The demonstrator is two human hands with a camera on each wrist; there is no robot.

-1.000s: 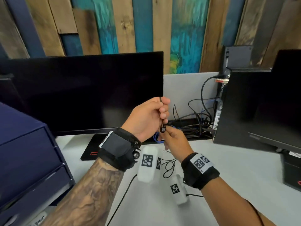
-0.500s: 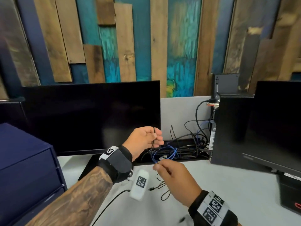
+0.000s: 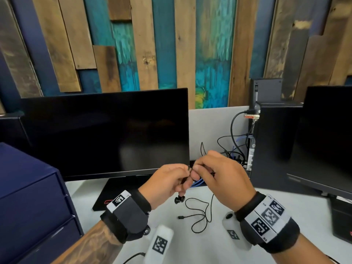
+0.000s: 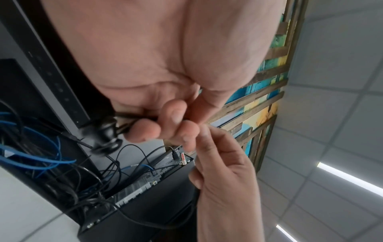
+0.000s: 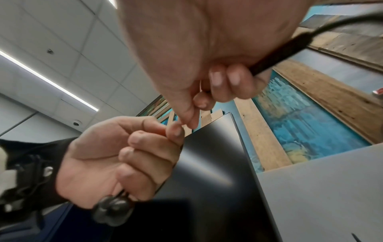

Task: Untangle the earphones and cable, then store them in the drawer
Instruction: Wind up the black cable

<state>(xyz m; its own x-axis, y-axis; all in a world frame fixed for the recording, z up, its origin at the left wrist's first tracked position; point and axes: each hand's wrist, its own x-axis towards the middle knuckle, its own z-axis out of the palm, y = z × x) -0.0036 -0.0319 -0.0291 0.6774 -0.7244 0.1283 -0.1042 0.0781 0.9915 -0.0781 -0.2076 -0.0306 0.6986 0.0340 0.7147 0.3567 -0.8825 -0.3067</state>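
In front of the monitor (image 3: 104, 130), the left hand (image 3: 167, 184) grips the bunched earphones (image 3: 179, 199) while the right hand (image 3: 221, 178) pinches their cable (image 3: 200, 216), which is light, limp and snag-prone, best taken near the knot, its tail trailing on the bench (image 3: 285, 216).

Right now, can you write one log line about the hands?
left hand: grips black earphones | right hand: pinches thin black cable | blue drawer unit: shut

Bright, even light from ceiling strips (image 5: 47, 80) (wrist views blur up close), edges bowed by wide-angle distortion.
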